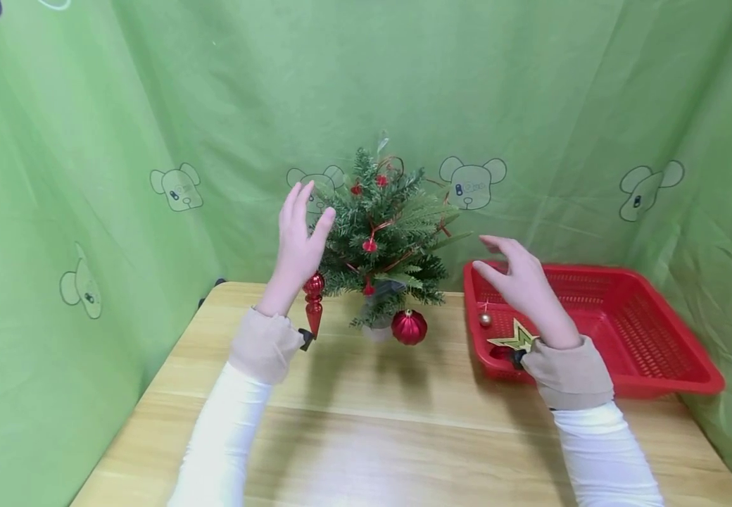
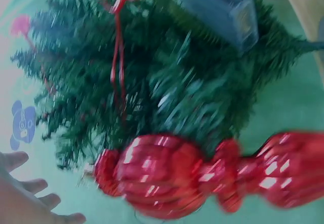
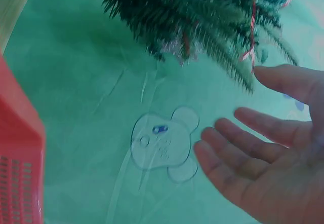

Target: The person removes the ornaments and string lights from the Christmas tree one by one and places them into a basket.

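A small green Christmas tree (image 1: 379, 232) stands at the back of the table, strung with red cord and small red pendants. On its left side hangs a long red finial ornament (image 1: 314, 303), large and close in the left wrist view. A ribbed red ball ornament (image 1: 409, 327) hangs low at the front right. My left hand (image 1: 299, 246) is raised beside the tree's left branches, fingers spread and holding nothing. My right hand (image 1: 521, 282) hovers over the near-left part of the red basket, its fingers loosely extended with nothing in them.
The red plastic basket (image 1: 670, 384) sits at the right of the wooden table (image 1: 366, 436). Inside it lie a gold star (image 1: 514, 336) and a small gold ball (image 1: 485, 319). Green curtain (image 1: 245, 105) with bear drawings encloses the table at the back and sides.
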